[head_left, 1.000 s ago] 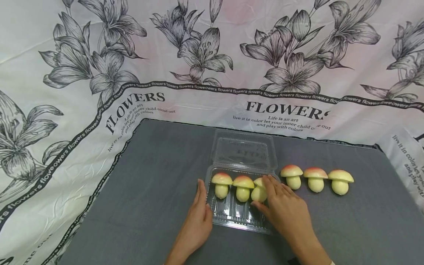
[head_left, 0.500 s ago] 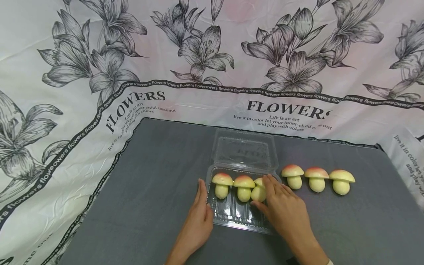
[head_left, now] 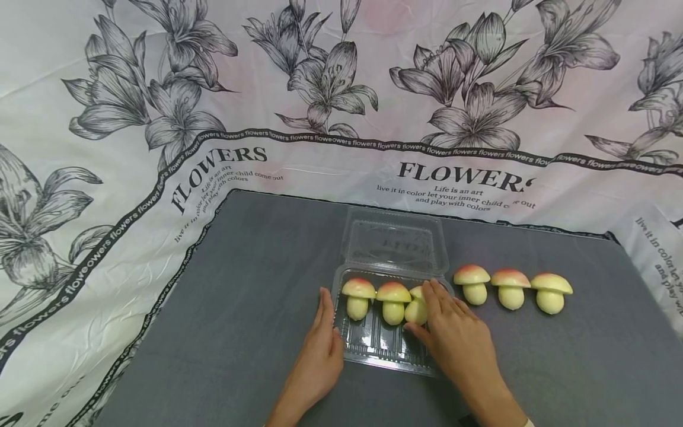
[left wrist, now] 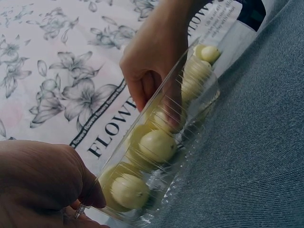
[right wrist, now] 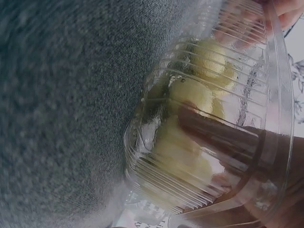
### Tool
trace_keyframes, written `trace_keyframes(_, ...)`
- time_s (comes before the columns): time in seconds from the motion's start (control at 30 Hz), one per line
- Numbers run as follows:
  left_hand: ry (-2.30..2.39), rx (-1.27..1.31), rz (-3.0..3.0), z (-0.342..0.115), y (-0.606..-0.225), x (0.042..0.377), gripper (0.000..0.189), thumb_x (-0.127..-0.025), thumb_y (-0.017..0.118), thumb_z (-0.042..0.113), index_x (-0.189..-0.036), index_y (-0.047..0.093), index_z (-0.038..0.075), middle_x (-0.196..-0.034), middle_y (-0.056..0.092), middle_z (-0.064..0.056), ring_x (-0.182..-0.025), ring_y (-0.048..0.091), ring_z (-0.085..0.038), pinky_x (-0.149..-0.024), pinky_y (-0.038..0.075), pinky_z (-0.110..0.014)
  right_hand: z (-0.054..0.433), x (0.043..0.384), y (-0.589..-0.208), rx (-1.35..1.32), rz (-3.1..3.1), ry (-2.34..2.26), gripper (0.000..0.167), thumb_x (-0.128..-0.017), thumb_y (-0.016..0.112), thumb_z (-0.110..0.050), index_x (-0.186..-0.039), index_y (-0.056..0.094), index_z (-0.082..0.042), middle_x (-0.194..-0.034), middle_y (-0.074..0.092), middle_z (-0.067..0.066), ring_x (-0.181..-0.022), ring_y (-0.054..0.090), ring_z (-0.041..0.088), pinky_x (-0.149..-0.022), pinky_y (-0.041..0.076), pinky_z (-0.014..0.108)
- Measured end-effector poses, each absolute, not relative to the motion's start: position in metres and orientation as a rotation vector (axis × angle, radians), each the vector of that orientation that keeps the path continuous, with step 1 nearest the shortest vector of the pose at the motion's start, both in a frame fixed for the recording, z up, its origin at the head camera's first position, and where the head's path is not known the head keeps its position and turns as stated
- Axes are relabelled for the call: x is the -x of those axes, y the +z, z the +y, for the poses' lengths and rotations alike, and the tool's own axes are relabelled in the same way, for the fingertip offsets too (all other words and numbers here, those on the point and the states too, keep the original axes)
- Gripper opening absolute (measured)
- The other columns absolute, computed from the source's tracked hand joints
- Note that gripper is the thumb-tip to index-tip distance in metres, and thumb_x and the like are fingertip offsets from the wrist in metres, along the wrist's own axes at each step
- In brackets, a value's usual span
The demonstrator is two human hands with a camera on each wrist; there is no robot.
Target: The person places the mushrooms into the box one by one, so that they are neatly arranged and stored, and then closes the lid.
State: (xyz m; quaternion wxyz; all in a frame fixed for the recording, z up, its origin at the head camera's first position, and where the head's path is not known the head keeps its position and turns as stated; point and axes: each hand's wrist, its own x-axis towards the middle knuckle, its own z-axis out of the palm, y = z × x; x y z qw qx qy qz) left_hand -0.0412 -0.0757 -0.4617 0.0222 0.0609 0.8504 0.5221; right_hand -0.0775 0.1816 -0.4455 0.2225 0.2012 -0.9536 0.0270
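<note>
A clear plastic clamshell container (head_left: pixel 373 347) lies with its lid (head_left: pixel 393 240) folded back. Inside, along its back half, two yellow-green mushroom-shaped pieces with red-tinged caps, the left one (head_left: pixel 357 299) and the middle one (head_left: pixel 392 303), stand side by side. At the container's right end a third mushroom-shaped piece (head_left: pixel 416 312) leans, partly covered by my right hand (head_left: pixel 461 338), whose thumb and fingers hold it from both sides. My left hand (head_left: pixel 317 353) pinches the container's left rim; the left wrist view shows the thumb (left wrist: pixel 95 192) over that edge.
To the right of the container, three more mushroom-shaped pieces stand in a row on the grey table (head_left: pixel 256 284), the nearest to the box being the red-capped one (head_left: pixel 472 284). A white flower-printed cloth (head_left: pixel 320 172) hangs behind the table and along its left side.
</note>
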Motion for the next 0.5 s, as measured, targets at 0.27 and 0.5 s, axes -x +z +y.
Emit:
trace_keyframes(0.27,1.62,-0.191,2.632,-0.0755,-0.4627,0.0402,0.076,-0.105,0.043,-0.005,-0.169,0.002,0.006,-0.177,0.004,-0.015,-0.16,0.013,-0.027,-0.125,0.023,-0.053,0.1805,0.076,-0.4468,-0.557,-2.662,0.071,0.094,-0.075,0.095,-0.043,-0.145,0.057,0.008,-0.141,0.065,0.026,-0.125,0.068,0.036,-0.098,0.058,0.051)
trace_keyframes(0.5,1.618,-0.192,2.634,-0.0754,-0.4632,0.0416,0.075,-0.106,0.043,-0.004,-0.169,0.002,0.005,-0.176,0.003,-0.015,-0.16,0.013,-0.026,-0.123,0.03,-0.046,0.1811,0.0758,-0.4451,-0.549,-2.687,0.094,0.097,-0.075,0.095,-0.044,-0.148,0.056,0.007,-0.144,0.062,0.025,-0.125,0.068,0.036,-0.101,0.056,0.051)
